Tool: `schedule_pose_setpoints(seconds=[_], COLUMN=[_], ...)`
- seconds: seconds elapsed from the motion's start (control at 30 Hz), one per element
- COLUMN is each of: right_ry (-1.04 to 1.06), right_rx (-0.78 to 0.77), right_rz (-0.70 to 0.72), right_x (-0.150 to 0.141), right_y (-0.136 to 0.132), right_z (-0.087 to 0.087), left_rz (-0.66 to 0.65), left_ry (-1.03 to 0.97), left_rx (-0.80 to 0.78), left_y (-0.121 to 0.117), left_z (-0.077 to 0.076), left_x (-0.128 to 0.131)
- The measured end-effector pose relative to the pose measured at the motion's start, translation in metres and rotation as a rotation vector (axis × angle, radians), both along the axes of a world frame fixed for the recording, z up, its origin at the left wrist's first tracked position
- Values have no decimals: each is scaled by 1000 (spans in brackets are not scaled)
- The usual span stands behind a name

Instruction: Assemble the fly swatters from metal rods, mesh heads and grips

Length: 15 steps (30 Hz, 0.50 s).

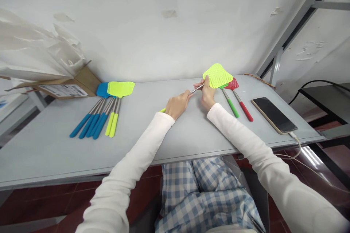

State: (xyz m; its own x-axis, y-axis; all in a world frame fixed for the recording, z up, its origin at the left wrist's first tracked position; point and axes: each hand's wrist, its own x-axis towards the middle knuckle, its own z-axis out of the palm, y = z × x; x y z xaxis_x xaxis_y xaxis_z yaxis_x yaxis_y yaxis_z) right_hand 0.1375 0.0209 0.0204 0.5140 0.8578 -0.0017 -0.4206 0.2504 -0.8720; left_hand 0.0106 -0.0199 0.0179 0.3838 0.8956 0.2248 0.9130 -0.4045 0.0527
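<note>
A white wall rose behind the grey counter, marked with scraps of tape. Crumpled plastic sheeting covered part of it at left. A grey metal frame slanted up at right, near a dark table. Bright light reflected off the dark red tiled floor.

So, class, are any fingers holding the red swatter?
No, the red swatter lies on the table, apart from the fingers.
</note>
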Motion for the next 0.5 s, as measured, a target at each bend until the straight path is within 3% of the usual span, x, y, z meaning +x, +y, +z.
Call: schedule_pose_setpoints(seconds=[0.5], right_ry=[25], right_rx=[63], right_rz=[-131], right_x=[26], right_y=[18], right_z=[-1], left_rz=[-14], left_ry=[65], left_rx=[34], left_y=[5], left_z=[0], left_x=[-12])
